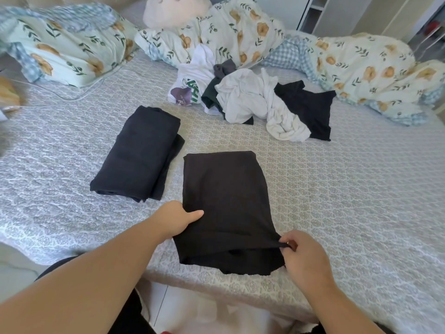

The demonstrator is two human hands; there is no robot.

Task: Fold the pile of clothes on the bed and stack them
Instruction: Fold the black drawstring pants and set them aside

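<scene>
A black garment (226, 203) lies flat and partly folded near the bed's front edge. My left hand (177, 219) grips its near left edge, thumb on top of the cloth. My right hand (301, 254) pinches its near right corner. To the left lies a folded dark navy garment (138, 154). Farther back is the unfolded pile (245, 97): a white printed shirt (190, 85), a crumpled white piece (255, 100), a dark green piece and a black garment (310, 109) spread at the right.
The bed (349, 189) has a grey patterned cover. A floral duvet (361, 73) is bunched along the back and right, with a floral pillow (62, 51) at the back left and a plush toy (173, 10) behind. A white cable (79, 92) trails by the pillow.
</scene>
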